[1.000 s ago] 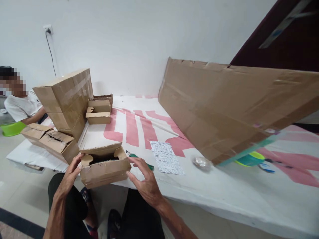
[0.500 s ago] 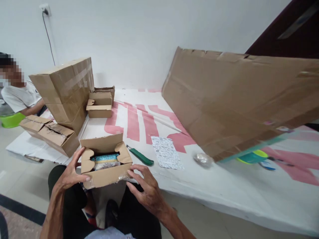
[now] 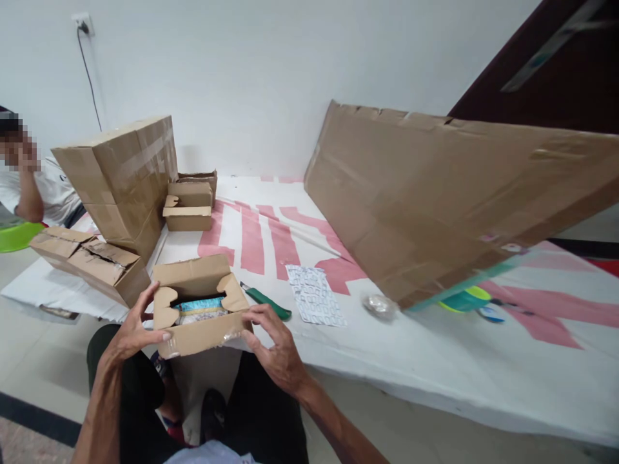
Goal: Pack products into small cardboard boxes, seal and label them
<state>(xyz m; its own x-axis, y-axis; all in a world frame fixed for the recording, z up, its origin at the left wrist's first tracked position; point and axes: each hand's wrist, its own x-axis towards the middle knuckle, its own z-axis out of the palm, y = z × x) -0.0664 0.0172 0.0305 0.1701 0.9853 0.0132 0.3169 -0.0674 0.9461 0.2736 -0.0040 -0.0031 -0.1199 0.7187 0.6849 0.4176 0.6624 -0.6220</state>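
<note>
An opened cardboard box (image 3: 203, 338) is at the table's front edge, tilted a little toward me, its flaps up. Inside lie a blue patterned packet (image 3: 200, 305) and a whitish, speckled one beside it. My left hand (image 3: 133, 332) grips the box's left end, thumb on the front wall and fingers along the side. At the right front corner, my right hand (image 3: 275, 345) pinches the cardboard between thumb and fingers. Just behind that hand lies a green utility knife (image 3: 268, 303). A sheet of printed labels (image 3: 315, 295) lies farther right.
Stacked cartons (image 3: 126, 174) and closed boxes (image 3: 91, 258) stand left, with open empty boxes (image 3: 188, 216) behind. A large cardboard sheet (image 3: 449, 200) leans at right. Nearby are a clear tape roll (image 3: 381, 306) and a teal bowl (image 3: 464, 299). Another person (image 3: 43, 187) sits far left.
My right hand has closed in on the box's right front corner. My left hand keeps its hold. The co-worker's hand has risen to the face. The view has shifted slightly.
</note>
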